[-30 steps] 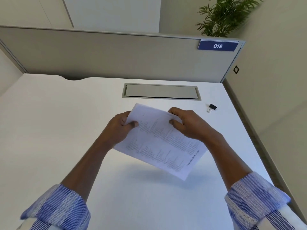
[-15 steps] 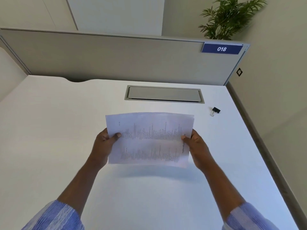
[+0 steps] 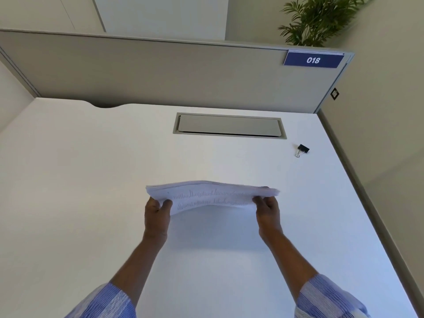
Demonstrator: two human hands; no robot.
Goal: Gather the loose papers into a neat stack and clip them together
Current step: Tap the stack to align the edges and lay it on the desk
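Aloft over the white desk (image 3: 80,191), gripped at both ends: paper stack (image 3: 213,196), tipped almost edge-on.
Held at the left end by the left hand (image 3: 157,218), thumb curled onto the printed face; pinched at the right end by the right hand (image 3: 268,213). Bowed upward in the middle between the two grips. Well apart at far right, near the grey cable hatch (image 3: 229,126): black binder clip (image 3: 302,149), untouched.
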